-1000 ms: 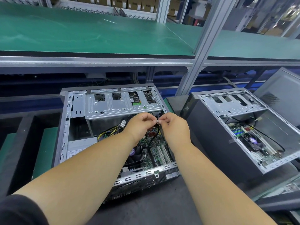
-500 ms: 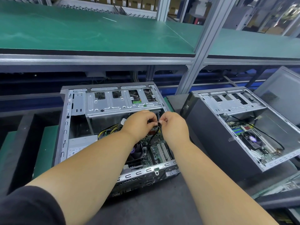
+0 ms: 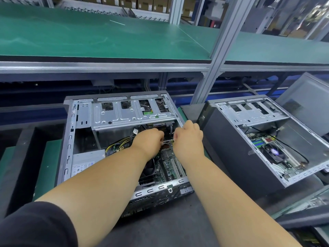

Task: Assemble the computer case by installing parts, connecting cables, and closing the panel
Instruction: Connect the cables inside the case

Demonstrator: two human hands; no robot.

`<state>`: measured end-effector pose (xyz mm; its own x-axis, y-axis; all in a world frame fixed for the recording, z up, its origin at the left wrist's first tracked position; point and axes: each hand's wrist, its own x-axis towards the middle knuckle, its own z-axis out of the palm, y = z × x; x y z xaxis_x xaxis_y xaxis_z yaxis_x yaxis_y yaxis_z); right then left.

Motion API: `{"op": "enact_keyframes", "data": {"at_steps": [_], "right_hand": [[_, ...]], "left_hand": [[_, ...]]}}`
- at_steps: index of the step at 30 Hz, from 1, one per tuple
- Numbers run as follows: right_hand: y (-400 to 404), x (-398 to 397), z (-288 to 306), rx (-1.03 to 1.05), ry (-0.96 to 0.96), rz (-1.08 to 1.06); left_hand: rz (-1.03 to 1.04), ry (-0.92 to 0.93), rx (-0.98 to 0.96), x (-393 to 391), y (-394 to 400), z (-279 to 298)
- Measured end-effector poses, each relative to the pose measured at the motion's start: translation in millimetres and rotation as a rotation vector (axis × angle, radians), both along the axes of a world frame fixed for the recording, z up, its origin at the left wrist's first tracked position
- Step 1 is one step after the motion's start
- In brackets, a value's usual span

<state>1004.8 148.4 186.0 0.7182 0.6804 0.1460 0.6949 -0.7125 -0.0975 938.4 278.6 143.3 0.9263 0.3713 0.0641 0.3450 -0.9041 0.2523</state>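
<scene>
An open computer case (image 3: pixel 70 139) lies on its side in front of me, showing a silver drive cage (image 3: pixel 128 113), a power supply (image 3: pixel 85 161) with yellow and black wires (image 3: pixel 117 144), and a green motherboard (image 3: pixel 169 164). Both hands are inside it, just below the drive cage. My left hand (image 3: pixel 147 139) and my right hand (image 3: pixel 189 138) each pinch one end of a thin white tie (image 3: pixel 168 141), stretched between them over dark cables. The fingertips and the cables under the hands are mostly hidden.
A second open case (image 3: pixel 236 157) stands tilted to the right, close to my right forearm, with a grey side panel (image 3: pixel 309 102) behind it. A green-topped shelf (image 3: pixel 89 38) on aluminium posts (image 3: pixel 211 72) overhangs the far side. Dark foam blocks (image 3: pixel 26 157) lie left.
Both hands have shifted slightly deeper toward the drive cage and drawn a little apart, so the white tie now shows stretched between them.
</scene>
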Motion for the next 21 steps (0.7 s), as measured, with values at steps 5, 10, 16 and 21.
{"op": "enact_keyframes", "data": {"at_steps": [5,10,16,21], "right_hand": [[1.0,-3.1,-8.6,-0.008,-0.049,0.027],[-3.7,0.7,-1.6,0.124,0.078,-0.009],[-39.0,30.4,28.9,0.610,0.626,-0.144],[-77.0,54.0,13.4,0.665,0.727,-0.349]], "left_hand": [[-0.043,-0.140,-0.017,0.4,-1.1,0.0],[-0.002,-0.183,-0.103,4.2,-4.1,-2.6],[0.158,-0.292,-0.658,1.5,-13.0,1.6],[0.382,-0.141,-0.844,5.7,-4.4,-0.4]]}}
